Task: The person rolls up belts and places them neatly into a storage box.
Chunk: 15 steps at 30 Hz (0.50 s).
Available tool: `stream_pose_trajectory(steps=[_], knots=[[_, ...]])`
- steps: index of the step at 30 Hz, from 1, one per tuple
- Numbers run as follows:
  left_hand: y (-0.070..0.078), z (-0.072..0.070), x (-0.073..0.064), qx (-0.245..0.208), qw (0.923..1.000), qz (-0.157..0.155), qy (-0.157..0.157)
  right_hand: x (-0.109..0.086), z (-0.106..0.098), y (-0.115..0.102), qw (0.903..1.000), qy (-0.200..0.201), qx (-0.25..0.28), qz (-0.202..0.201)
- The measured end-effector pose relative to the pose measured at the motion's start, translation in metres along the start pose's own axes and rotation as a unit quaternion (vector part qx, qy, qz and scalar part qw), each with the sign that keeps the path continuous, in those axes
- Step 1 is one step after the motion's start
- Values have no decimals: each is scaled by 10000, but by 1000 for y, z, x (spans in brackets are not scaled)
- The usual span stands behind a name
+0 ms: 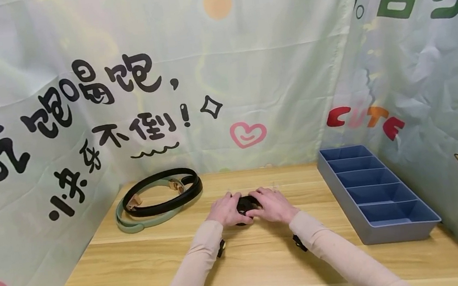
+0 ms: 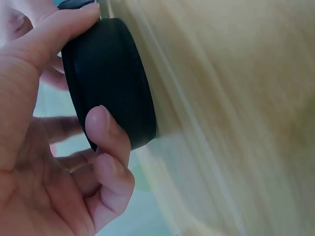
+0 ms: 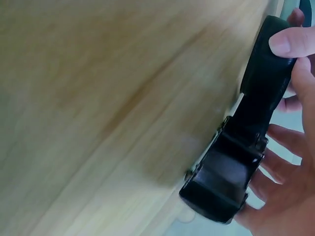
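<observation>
Coiled belt [image 1: 243, 205], black, sits midway across the surface [image 1: 255, 275], between your hands; whether it rests on the wood or just above, I can't tell. Off to your left lies a looped black belt [image 1: 172, 205] over a green belt [image 1: 140, 226], with coppery fittings [image 1: 134, 202] showing. Next, your left hand [image 1: 226, 211] grips the coil's left side, thumb across its upper end, fingertips curled at its lower edge. Your right hand [image 1: 274, 206] pinches the other side, thumb pressed on the band, some fingers behind the black buckle [image 3: 221, 172]. Well apart, at your far right, stands a blue tray [image 1: 397, 233] with five compartments.
</observation>
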<state>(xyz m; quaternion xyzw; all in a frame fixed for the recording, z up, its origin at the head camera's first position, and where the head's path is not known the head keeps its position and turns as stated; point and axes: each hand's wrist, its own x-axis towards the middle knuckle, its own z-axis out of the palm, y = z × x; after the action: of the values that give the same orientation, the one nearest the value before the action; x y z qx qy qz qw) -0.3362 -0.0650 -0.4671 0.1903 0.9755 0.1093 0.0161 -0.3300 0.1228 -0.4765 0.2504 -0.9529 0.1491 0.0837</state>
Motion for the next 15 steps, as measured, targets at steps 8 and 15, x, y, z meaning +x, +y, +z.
stream_pose_trajectory(steps=[8, 15], knots=[[6, 5, 1, 193, 9989, -265, 326, 0, 1, 2, 9970, -244, 722, -112], [11, 10, 2, 89, 9976, -562, 386, 0, 3, 6, 9933, -440, 1058, -152]])
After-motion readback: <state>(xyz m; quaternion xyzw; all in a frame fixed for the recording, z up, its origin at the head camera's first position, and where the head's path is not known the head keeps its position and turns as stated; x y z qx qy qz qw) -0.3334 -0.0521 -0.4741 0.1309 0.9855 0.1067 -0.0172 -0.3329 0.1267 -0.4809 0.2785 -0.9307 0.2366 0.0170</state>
